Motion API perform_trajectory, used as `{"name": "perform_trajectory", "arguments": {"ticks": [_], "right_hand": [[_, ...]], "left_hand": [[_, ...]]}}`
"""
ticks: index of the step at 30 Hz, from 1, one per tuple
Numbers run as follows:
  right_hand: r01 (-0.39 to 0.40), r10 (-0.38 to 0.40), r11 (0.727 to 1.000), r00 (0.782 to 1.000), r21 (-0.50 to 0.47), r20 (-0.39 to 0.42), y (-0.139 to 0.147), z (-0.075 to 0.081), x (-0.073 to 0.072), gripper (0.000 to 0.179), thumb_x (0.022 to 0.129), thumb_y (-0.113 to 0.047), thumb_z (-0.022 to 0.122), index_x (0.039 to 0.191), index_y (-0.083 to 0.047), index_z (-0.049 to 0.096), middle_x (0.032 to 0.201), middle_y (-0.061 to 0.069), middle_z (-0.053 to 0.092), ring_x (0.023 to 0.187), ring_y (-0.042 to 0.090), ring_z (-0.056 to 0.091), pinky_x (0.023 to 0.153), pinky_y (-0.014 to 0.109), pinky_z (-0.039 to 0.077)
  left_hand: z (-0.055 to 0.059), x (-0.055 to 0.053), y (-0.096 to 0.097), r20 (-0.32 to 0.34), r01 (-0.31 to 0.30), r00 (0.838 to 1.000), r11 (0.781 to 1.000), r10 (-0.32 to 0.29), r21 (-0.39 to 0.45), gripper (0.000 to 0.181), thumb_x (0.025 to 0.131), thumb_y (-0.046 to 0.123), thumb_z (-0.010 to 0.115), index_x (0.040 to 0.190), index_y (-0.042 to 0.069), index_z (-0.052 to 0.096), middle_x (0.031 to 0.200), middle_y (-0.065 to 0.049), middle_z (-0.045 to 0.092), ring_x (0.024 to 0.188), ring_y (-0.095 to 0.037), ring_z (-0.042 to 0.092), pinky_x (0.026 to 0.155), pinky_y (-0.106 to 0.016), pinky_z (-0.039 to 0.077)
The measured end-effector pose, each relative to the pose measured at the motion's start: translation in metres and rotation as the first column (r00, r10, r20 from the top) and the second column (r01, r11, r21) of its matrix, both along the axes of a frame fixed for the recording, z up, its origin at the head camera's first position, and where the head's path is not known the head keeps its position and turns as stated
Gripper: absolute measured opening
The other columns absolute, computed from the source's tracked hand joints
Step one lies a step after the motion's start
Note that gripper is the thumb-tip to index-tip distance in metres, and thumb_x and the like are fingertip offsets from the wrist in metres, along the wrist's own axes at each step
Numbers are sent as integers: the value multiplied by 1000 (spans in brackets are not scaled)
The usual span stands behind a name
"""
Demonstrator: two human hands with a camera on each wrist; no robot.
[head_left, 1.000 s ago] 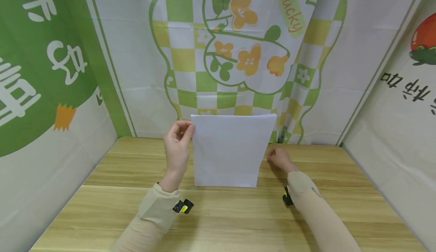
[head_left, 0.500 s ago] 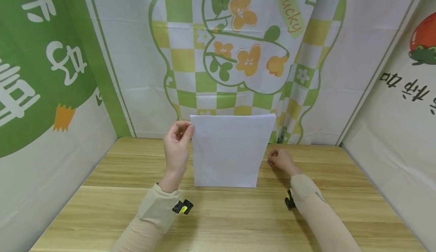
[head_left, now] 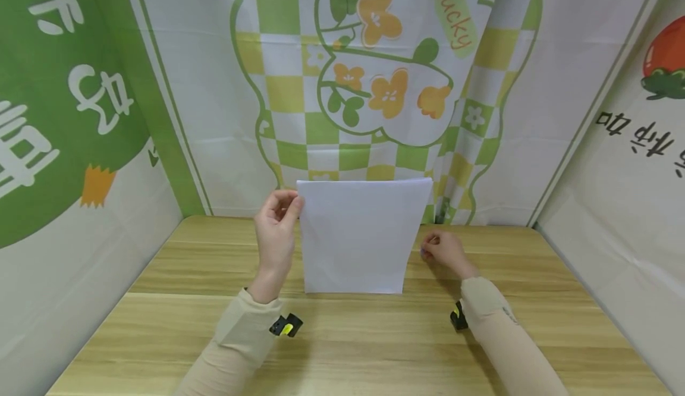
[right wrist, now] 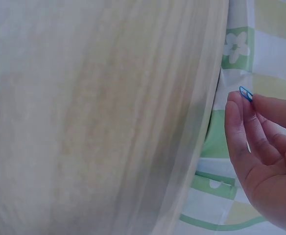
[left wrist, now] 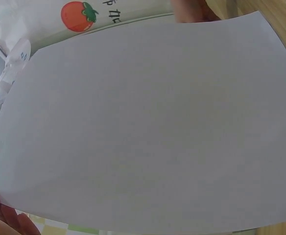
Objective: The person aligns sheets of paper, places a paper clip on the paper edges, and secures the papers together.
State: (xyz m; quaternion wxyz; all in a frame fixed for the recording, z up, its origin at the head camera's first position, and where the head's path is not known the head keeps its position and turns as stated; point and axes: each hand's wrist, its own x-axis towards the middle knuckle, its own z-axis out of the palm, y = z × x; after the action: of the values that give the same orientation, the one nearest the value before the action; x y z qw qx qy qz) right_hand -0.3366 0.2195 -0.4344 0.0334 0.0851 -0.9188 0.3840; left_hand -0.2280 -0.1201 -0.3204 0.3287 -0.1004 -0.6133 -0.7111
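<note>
A white sheet of paper (head_left: 358, 235), perhaps several together, stands upright with its lower edge at the tabletop. My left hand (head_left: 276, 229) pinches its upper left corner between thumb and fingers; in the left wrist view the paper (left wrist: 153, 127) fills most of the frame. To the right of the paper, my right hand (head_left: 445, 250) is held low near the back of the table. Between its thumb and fingertips it pinches a small blue paper clip (right wrist: 246, 93), clearest in the right wrist view. The clip is apart from the paper.
The wooden table (head_left: 353, 348) ends at a checked green and yellow curtain (head_left: 289, 90) behind the paper. Printed cloth walls (head_left: 615, 164) stand on both sides. A black and yellow device (head_left: 286, 325) sits at the left wrist, another (head_left: 458, 316) at the right.
My right hand and forearm have shifted slightly to the right. The left hand keeps its pinch on the paper, which stays almost where it was.
</note>
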Motion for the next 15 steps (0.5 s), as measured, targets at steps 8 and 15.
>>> {"name": "perform_trajectory", "arguments": {"ticks": [8,15], "right_hand": [[19,-18,997,1000,-70,13,-2,8,5,15,90,-6,62,94,8,63,85,20,70,73,25,69,62,25,55],[15,-2,980,998,-200,69,-1,13,5,18,91,-5,59,98,12,61,87,21,70,69,13,68,71,35,57]], "left_hand": [[1,1,0,3,-1,1000,1000,1,1,18,90,9,64,98,-7,59,86,0,57,78,-10,52,68,-19,44],[1,0,1,-9,4,1000,1000,-4,2,19,89,9,64,98,-7,59,86,2,57,79,-11,52,69,-18,44]]}}
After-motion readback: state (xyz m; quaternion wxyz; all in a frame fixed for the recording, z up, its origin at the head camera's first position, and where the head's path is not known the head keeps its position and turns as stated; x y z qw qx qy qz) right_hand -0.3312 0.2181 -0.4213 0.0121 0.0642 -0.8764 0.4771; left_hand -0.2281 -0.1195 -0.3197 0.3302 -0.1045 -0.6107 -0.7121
